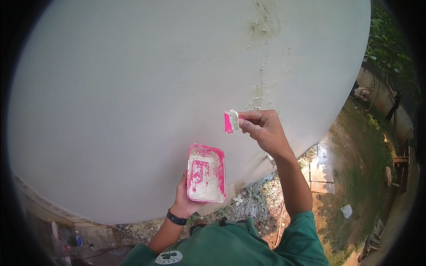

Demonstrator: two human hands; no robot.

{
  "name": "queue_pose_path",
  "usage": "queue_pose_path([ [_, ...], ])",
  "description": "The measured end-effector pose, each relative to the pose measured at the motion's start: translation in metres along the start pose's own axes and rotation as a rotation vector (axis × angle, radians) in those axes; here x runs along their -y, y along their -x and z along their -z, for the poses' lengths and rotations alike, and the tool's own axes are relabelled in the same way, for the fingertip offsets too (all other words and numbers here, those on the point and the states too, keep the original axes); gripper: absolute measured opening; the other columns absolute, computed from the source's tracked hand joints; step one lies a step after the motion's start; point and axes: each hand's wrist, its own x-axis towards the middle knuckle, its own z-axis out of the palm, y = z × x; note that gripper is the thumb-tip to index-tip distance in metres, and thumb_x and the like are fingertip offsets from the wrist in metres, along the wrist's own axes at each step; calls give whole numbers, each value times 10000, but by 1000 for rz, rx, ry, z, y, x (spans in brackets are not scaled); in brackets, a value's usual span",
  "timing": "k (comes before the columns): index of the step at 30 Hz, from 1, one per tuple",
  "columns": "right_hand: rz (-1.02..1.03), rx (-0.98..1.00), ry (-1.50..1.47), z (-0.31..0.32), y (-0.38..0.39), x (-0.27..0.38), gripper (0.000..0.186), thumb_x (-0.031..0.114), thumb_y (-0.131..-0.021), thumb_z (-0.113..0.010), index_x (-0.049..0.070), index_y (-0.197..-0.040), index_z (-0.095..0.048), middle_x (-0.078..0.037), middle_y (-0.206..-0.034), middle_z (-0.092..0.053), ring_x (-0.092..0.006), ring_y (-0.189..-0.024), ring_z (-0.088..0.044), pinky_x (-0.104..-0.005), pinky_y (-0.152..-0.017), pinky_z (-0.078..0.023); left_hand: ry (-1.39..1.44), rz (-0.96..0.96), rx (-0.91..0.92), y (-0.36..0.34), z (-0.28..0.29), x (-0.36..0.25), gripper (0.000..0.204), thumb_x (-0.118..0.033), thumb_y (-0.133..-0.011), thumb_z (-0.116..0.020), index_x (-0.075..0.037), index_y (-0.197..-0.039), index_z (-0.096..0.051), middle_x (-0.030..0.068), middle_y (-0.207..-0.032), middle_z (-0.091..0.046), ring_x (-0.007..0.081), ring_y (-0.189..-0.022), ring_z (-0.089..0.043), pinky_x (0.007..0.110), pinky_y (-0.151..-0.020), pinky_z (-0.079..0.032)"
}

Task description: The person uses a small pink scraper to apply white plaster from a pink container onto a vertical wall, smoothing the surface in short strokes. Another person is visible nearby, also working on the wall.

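My left hand [185, 197] holds a pink rectangular tub [223, 177] from below and its left side; the fingers beneath are hidden. Whitish filler paste [207, 190] is smeared over the tub's floor and walls. Up and to the right, my right hand [266, 128] pinches a small pink scraper [228, 123] with paste along its blade, held in front of the pale wall [133, 88]. Rough streaks of paste [261, 84] run down the wall above and right of that hand. From this view I cannot tell whether the scraper touches the wall.
Low plants [253, 197] and rubble lie along the wall's foot. Square paving slabs [322, 173] are set to the right, beside grass [355, 164] with a pale lump [346, 211] on it. Leafy bushes [388, 40] and a boundary wall [404, 124] stand at far right.
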Motion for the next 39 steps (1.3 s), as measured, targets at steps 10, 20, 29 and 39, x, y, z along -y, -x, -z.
queue_pose_path([
  [10, 939, 116, 880, -31, 70, -83, 509, 113, -763, -715, 151, -1267, -774, 22, -1186, -789, -160, -948, -722, -282, -641, -586, -457, -321, 156, -8, -13, 1, 635, -523, -1118, -400, -120, -1605, -457, 146, -1586, -543, 351, -1440, -551, 616, -1196, -437],
  [20, 926, 278, 832, -19, 76, -119, 502, 92, -804, -699, 105, -1305, -731, 3, -1194, -780, -152, -998, -731, -279, -635, -580, -108, -125, -5, -16, 19, 3, 645, -507, -1103, -401, -118, -1616, -448, 166, -1628, -496, 396, -1488, -491, 642, -1203, -417],
  [29, -334, 211, 46, -29, 116, -144, 269, 122, -1053, -671, 37, -1286, -775, -56, -909, -810, -124, -724, -707, -260, -619, -542, 14, -289, 161, 5, 35, -4, 589, -430, -1130, -403, -73, -1596, -457, 168, -1593, -532, 364, -1457, -532, 601, -1215, -433],
  [39, 290, 251, 524, -40, 94, -124, 291, 29, -956, -671, 21, -1232, -763, -75, -921, -791, -226, -832, -762, -338, -669, -606, 144, -174, -27, -3, 31, 15, 567, -449, -1156, -402, -62, -1566, -461, 156, -1523, -592, 287, -1367, -619, 500, -1146, -524],
])
